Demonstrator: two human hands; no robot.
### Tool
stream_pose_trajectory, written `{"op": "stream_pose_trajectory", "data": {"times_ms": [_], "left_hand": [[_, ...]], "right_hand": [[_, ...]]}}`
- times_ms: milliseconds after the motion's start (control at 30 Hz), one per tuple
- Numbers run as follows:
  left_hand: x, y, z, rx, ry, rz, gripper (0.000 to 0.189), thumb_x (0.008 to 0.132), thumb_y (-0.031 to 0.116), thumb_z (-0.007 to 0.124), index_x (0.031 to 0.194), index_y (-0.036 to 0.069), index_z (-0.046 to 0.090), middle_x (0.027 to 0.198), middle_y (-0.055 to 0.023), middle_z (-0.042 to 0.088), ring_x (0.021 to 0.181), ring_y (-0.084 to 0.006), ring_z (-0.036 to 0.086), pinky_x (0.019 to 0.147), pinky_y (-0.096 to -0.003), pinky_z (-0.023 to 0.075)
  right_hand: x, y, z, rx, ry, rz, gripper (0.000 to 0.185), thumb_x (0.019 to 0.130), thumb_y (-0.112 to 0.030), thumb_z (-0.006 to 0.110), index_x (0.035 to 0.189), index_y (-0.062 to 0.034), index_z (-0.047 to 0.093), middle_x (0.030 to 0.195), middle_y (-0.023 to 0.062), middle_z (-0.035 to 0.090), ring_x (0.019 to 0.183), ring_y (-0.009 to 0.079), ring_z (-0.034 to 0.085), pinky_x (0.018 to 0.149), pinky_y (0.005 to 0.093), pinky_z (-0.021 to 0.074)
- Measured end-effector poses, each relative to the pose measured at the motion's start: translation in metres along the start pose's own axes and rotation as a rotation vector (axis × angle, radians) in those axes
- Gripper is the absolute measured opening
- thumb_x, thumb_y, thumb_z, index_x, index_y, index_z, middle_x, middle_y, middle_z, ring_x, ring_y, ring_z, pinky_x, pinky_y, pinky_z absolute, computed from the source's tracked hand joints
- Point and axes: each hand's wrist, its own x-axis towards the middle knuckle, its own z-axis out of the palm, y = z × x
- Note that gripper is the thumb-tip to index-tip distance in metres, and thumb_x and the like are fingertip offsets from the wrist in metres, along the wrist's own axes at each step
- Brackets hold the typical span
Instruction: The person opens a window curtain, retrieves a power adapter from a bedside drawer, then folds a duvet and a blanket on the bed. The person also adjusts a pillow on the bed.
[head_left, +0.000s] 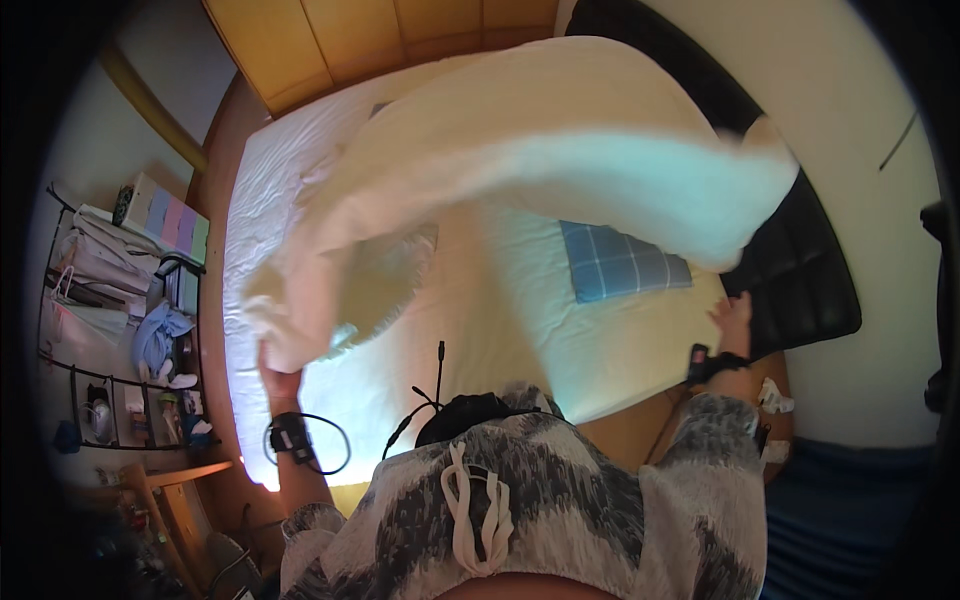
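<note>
A cream quilt or blanket (525, 142) billows above the bed, blurred by motion, its far part arching up near the black headboard. At the left, my left hand (281, 379) grips a bunched corner of it. My right hand (733, 319) is raised at the right, fingers spread, with no cloth in it, close to the headboard (806, 277). A blue checked pillow (622, 262) lies on the pale bedsheet (442, 367) between the hands, partly under the cloth's edge. Each wrist bears a strapped black device.
Wooden cabinet panels (360, 45) stand along the bed's far side. To the left, a black metal rack (112, 446) holds clothes, a blue cloth (157, 337) and a pastel drawer box (165, 217). A wooden stool or chair frame (169, 487) is at lower left. White wall rises at right.
</note>
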Motion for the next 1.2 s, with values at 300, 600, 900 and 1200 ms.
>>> {"op": "stream_pose_trajectory", "data": {"times_ms": [300, 600, 900, 1200], "left_hand": [[-0.033, -0.118, -0.001, 0.53, 0.184, -0.334, 0.015, 0.077, 0.01, 0.054, 0.091, 0.003, 0.054, 0.082, -0.0051, 0.059, 0.076, -0.0164, 0.058, 0.066, -0.0263, 0.0473], [-0.052, -0.068, 0.04, 0.302, 0.339, -0.271, 0.037, 0.08, 0.011, 0.052, 0.114, -0.001, 0.043, 0.104, -0.0126, 0.056, 0.096, -0.0232, 0.056, 0.084, -0.0345, 0.0461], [-0.072, -0.025, 0.055, 0.1, 0.495, -0.181, 0.035, 0.078, 0.018, 0.055, 0.109, 0.003, 0.049, 0.1, -0.011, 0.059, 0.09, -0.024, 0.059, 0.077, -0.0342, 0.0502], [0.014, -0.122, 0.097, 0.727, -0.025, -0.235, 0.024, 0.082, 0.016, 0.052, 0.1, -0.001, 0.054, 0.092, -0.0085, 0.058, 0.082, -0.0177, 0.058, 0.073, -0.029, 0.0477]], "right_hand": [[-0.084, 0.263, 0.076, 0.023, -0.177, 0.55, 0.096, 0.07, -0.072, 0.041, 0.136, -0.0088, 0.013, 0.139, 0.0136, 0.02, 0.129, 0.029, 0.019, 0.099, 0.056, 0.0173], [-0.09, 0.298, 0.061, -0.328, 0.1, 0.605, 0.097, 0.066, -0.067, 0.053, 0.135, -0.0087, 0.018, 0.14, 0.0149, 0.016, 0.127, 0.0336, 0.017, 0.097, 0.0568, 0.0188], [-0.029, 0.317, 0.05, 0.446, -0.084, 0.528, 0.046, 0.085, -0.032, 0.038, 0.119, -0.0019, 0.044, 0.115, 0.015, 0.051, 0.105, 0.0317, 0.048, 0.089, 0.0453, 0.0405], [-0.103, 0.135, 0.125, -0.081, -0.527, -0.006, 0.021, 0.073, -0.019, 0.055, 0.085, -0.0022, 0.058, 0.089, 0.0089, 0.059, 0.084, 0.0203, 0.057, 0.076, 0.0331, 0.047]]}}
